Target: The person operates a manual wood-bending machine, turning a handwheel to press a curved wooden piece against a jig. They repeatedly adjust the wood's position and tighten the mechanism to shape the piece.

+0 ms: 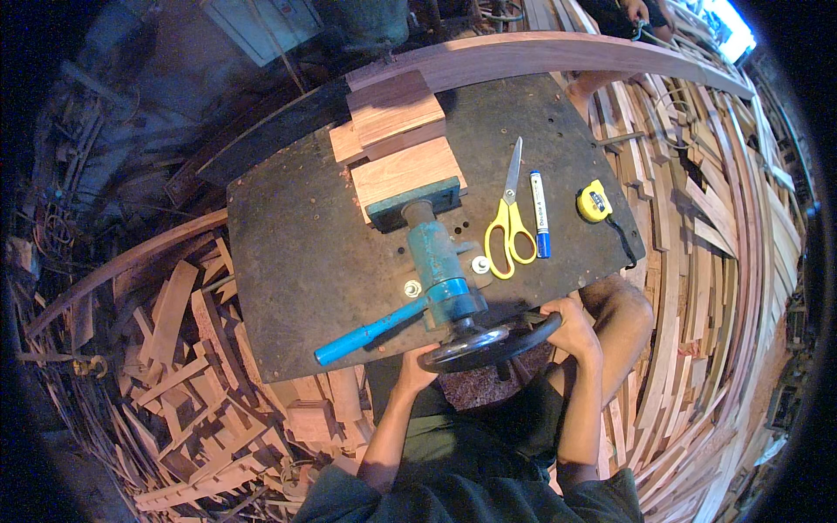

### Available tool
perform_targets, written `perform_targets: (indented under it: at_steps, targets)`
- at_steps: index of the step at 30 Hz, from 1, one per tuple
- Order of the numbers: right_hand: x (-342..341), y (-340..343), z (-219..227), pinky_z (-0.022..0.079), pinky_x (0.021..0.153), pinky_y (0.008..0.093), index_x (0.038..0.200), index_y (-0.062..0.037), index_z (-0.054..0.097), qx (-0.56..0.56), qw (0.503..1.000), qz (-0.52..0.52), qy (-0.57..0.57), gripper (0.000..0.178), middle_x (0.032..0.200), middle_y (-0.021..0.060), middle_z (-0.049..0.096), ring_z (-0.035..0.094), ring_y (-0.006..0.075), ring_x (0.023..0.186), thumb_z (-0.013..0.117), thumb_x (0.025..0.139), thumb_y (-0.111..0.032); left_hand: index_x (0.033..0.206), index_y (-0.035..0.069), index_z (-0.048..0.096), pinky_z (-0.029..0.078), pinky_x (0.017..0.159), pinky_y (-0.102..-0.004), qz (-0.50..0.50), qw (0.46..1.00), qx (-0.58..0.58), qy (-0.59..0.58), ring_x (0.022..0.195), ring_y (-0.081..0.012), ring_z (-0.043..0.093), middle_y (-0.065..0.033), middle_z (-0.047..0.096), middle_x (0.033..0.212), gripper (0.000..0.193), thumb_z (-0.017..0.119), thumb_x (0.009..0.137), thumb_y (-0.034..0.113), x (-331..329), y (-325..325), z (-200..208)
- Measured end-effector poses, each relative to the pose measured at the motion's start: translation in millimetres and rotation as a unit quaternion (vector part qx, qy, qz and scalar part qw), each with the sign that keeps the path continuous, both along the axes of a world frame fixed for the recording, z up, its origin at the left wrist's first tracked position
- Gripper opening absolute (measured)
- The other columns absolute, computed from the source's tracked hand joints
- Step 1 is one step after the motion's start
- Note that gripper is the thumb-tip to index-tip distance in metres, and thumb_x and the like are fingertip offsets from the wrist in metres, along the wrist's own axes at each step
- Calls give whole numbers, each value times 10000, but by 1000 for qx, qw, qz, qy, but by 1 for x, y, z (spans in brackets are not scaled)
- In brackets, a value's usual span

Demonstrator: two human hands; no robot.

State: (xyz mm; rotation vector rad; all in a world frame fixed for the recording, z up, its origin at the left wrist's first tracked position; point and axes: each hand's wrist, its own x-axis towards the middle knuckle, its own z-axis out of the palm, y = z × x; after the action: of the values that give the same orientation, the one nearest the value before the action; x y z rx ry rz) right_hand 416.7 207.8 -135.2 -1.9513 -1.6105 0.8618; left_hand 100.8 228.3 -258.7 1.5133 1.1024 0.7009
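Observation:
Both of my hands are on the black handwheel [466, 350] of a blue screw clamp [432, 253] bolted to a dark board table. At the wheel's left rim is my left hand [417, 370], closed on it with its fingers mostly hidden underneath. My right hand [573, 326] wraps around the right rim. A blue lever [370, 331] sticks out to the left of the clamp. The clamp's flat jaw [413, 206] bears against a light wood block [408, 173]. Beyond that block lie a larger wood block [397, 112] and a small wood piece [346, 142].
On the table [305, 261] lie yellow-handled scissors [508, 218], a blue-capped marker [540, 215] and a yellow tape measure [595, 202]. A long curved board [540, 54] spans the far edge. Wood offcuts [200, 383] and stacked strips [697, 288] flank the table. Another person's hand [636, 10] shows far right.

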Motion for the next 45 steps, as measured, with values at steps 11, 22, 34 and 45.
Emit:
perform_targets:
  at_steps: [11,22,34,45]
  targets:
    - [3,-1,-5,396,570,381,681,28,582,-30,999,-9,14,244,644,239,510,520,329,587,741,653,-155,942,-4,697,483,720,-293,-3,1000,-21,-3,794,-134,629,-99,697,829,212,668,750,82,3,3,6]
    - [6,-7,-14,422,615,424,659,38,554,22,1000,4,-2,145,696,269,544,549,424,667,626,643,-86,987,1,692,503,769,-321,39,997,68,13,831,-177,658,-131,709,922,237,667,768,90,12,4,6]
    - [4,-12,-13,421,540,404,646,23,572,53,997,-31,41,67,588,237,519,583,314,553,608,641,-34,794,-8,660,418,618,-284,100,986,114,63,664,-75,504,-11,566,636,129,625,846,105,16,-3,14]
    - [20,-9,-33,444,596,440,680,-5,599,36,998,46,25,141,655,249,542,568,432,671,663,587,-88,975,-42,677,479,807,-317,47,997,39,48,849,-187,656,-127,711,881,213,643,835,114,-1,1,-35]
